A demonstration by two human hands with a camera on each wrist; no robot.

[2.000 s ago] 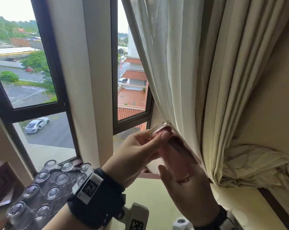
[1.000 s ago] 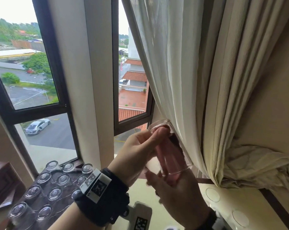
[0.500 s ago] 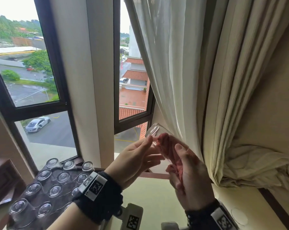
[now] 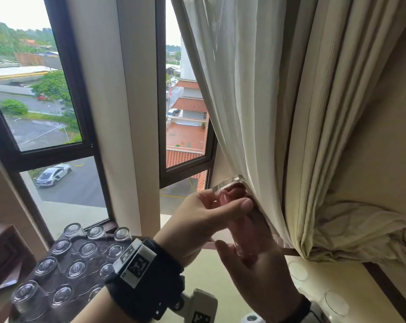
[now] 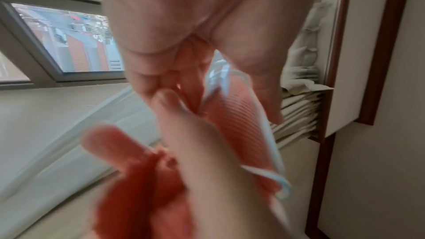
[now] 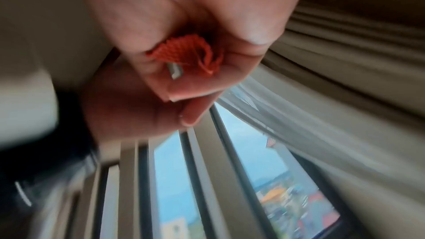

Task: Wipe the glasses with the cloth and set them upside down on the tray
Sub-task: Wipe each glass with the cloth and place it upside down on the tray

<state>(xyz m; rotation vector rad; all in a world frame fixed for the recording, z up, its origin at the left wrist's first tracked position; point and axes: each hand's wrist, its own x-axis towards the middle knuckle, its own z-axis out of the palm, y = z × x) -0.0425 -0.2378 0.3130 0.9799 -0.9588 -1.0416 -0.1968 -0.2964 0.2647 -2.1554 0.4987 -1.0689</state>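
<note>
Glass: a clear glass (image 4: 241, 213) is held up in the air at centre right, base end tilted up and far, mouth end down towards the person; its right wall lies just beside the hanging edge of the sheer curtain (image 4: 239, 113), and touching cannot be ruled out.
Cloth: a red ribbed cloth (image 5: 234, 115) fills the inside of the glass and shows pink through the wall; a bunch of it spills out at the mouth into the right palm.
Left hand: the left hand (image 4: 204, 220) pinches the upper part of the glass, thumb across the near side, fingers curled round the far side near the base.
Right hand: the right hand (image 4: 255, 276) cups the mouth end from below, its fingers pushed up into the glass and curled on the cloth; the right wrist view, blurred, shows red cloth bunched in the folded fingers.
Tray: a dark tray (image 4: 64, 257) sits low at near left, under the window; rows of glasses (image 4: 87, 249) stand on it upside down, bases up, close together. The left wristband covers its right part, so free spots there cannot be judged.
Room left: open air lies between the hands and the window frame (image 4: 162, 136).
Room right: heavy curtain folds (image 4: 325, 136) crowd in close, bunched on the ledge (image 4: 337, 278).
Ledge: pale, with round discs (image 4: 297, 271) lying on it near the right hand.
</note>
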